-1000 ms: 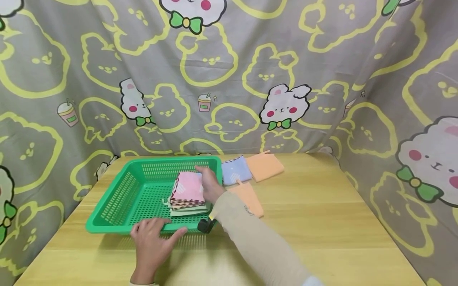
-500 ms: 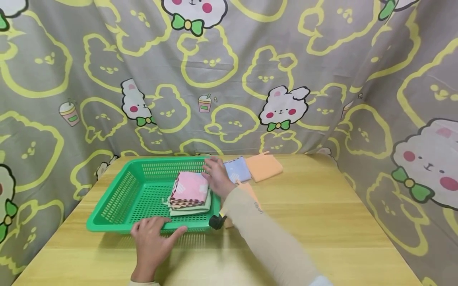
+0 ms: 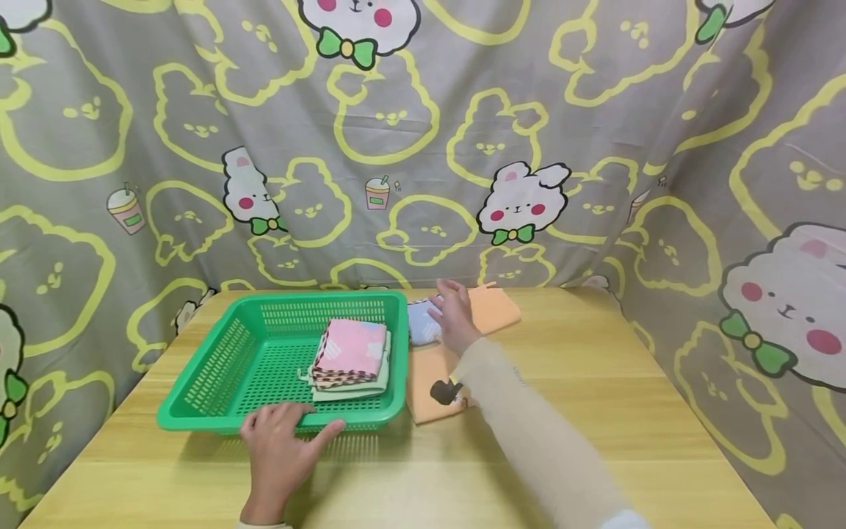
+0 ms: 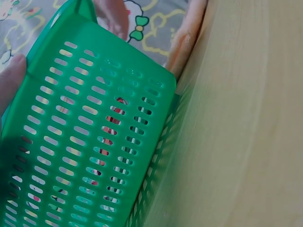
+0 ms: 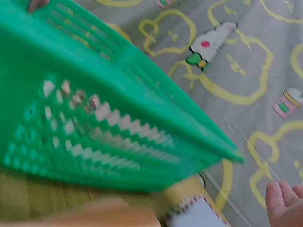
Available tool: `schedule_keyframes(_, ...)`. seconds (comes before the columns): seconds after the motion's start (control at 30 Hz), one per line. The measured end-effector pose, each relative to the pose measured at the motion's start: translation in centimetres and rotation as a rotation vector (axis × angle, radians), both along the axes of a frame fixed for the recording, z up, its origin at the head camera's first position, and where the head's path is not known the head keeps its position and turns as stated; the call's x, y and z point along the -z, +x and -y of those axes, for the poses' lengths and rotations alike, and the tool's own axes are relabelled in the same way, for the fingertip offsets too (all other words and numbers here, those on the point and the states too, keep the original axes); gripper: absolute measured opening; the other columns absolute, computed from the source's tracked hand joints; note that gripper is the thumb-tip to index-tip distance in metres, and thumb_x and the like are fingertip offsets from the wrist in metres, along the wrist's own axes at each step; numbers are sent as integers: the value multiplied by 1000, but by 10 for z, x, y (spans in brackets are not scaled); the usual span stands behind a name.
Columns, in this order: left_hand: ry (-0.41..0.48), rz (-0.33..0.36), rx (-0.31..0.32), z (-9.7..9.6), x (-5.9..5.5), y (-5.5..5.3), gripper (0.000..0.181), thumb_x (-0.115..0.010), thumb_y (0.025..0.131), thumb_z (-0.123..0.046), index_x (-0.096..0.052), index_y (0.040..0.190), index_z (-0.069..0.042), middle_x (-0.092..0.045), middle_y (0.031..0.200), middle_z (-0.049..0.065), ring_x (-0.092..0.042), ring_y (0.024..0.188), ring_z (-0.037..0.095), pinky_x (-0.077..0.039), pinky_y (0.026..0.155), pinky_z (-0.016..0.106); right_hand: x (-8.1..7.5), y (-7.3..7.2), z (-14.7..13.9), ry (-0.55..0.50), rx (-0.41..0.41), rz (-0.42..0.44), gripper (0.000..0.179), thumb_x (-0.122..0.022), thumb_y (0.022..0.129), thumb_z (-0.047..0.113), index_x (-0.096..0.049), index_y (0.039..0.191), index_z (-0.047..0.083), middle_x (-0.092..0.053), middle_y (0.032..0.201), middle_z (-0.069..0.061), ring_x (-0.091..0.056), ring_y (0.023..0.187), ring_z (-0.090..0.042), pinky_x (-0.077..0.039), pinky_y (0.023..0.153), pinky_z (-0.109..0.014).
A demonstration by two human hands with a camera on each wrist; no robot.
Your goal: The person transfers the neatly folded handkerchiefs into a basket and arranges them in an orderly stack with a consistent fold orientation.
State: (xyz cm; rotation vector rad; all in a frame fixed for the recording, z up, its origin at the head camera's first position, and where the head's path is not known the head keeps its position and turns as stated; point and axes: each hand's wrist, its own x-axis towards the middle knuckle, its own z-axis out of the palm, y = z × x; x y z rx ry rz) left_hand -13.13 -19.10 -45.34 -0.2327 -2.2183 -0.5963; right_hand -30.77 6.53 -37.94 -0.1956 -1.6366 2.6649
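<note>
My left hand (image 3: 280,452) grips the near rim of the green plastic basket (image 3: 198,420), fingers over the edge; in the left wrist view only the thumb (image 4: 13,75) shows beside it. Inside the basket's right side lies a stack of folded towels, a pink towel (image 3: 350,349) with checked edging on top and pale green towels (image 3: 350,393) beneath. My right hand (image 3: 456,317) is above the table, right of the basket, with fingers loosely spread and nothing held. It partly covers a folded blue towel (image 3: 421,330) and an orange towel (image 3: 496,308). Another orange towel (image 3: 426,382) lies nearer, under the right wrist.
The wooden table (image 3: 595,411) reaches back to a patterned grey curtain (image 3: 423,132), which also hangs on both sides. A black wrist camera (image 3: 444,391) sits on the right wrist. The basket's perforated side wall (image 5: 104,127) fills much of the right wrist view.
My right hand has left the pink towel in the basket and moved right, over the basket's rim, to above the blue and orange towels. The left hand and the basket stay in place.
</note>
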Motion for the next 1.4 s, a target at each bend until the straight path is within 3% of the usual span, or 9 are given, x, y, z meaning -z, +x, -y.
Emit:
schedule_keyframes(0.7, 3, 56, -10, -4, -4, 2, 61, -70, 70, -69, -67, 79, -9, -68, 83, 10, -52, 80, 33, -25, 85, 59, 34, -15, -97, 152, 101, 196, 65, -47, 102, 27, -13, 153, 8, -18, 158, -13, -31, 139, -34, -31, 109, -43)
schedule_keyframes(0.77, -4, 66, -16, -5, -4, 2, 62, -69, 71, -70, -67, 79, -9, -68, 84, 10, -52, 81, 33, -26, 86, 59, 39, -14, -102, 176, 104, 218, 64, -46, 102, 26, -14, 154, 8, -25, 153, -13, -50, 121, -29, -43, 97, -35)
schedule_keyframes(0.8, -6, 68, -19, -5, -4, 2, 62, -68, 71, -70, -67, 79, -9, -68, 84, 10, -52, 82, 33, -26, 86, 59, 42, -14, -104, 192, 107, 233, 62, -46, 102, 27, -18, 154, 9, -39, 141, -13, -58, 103, -22, -47, 86, -29)
schedule_keyframes(0.87, -8, 65, -19, -6, -4, 2, 63, -68, 71, -71, -67, 80, -8, -68, 83, 10, -53, 82, 34, -26, 85, 59, 48, -14, -109, 206, 117, 258, 56, -46, 102, 26, -26, 152, 9, -54, 104, -7, -51, 64, -12, -43, 60, -21)
schedule_keyframes(0.9, -10, 60, -18, -7, -4, 2, 63, -67, 71, -71, -67, 80, -8, -68, 83, 10, -53, 82, 34, -26, 85, 59, 51, -14, -110, 210, 124, 277, 54, -46, 102, 26, -30, 150, 9, -49, 87, -3, -39, 54, -10, -36, 53, -21)
schedule_keyframes(0.97, -9, 47, -11, -8, -3, 1, 64, -67, 72, -71, -67, 79, -8, -68, 82, 10, -53, 82, 35, -26, 84, 59, 55, -13, -114, 208, 117, 312, 53, -46, 101, 26, -31, 150, 9, -52, 87, -5, -50, 60, -11, -42, 57, -21)
schedule_keyframes(1.03, -8, 35, -5, -9, -2, 1, 63, -66, 72, -71, -67, 79, -8, -68, 82, 9, -53, 81, 34, -26, 83, 59, 59, -12, -116, 174, 105, 332, 57, -46, 101, 23, -25, 152, 8, -57, 115, -16, -60, 99, -21, -49, 81, -27)
schedule_keyframes(1.13, -1, 24, 0, -9, -1, 0, 63, -67, 72, -71, -67, 79, -8, -68, 82, 9, -53, 81, 34, -26, 84, 59, 62, -11, -117, 140, 69, 349, 67, -46, 101, 19, -8, 155, 8, -13, 157, -21, -19, 142, -37, -29, 109, -42)
schedule_keyframes(1.4, -6, 41, -2, -6, -2, 1, 61, -69, 72, -69, -67, 80, -9, -68, 83, 9, -53, 82, 33, -26, 85, 59, 70, -10, -118, 155, 0, 349, 70, -47, 100, 16, -4, 154, 5, -22, 151, -21, -28, 136, -33, -30, 110, -36)
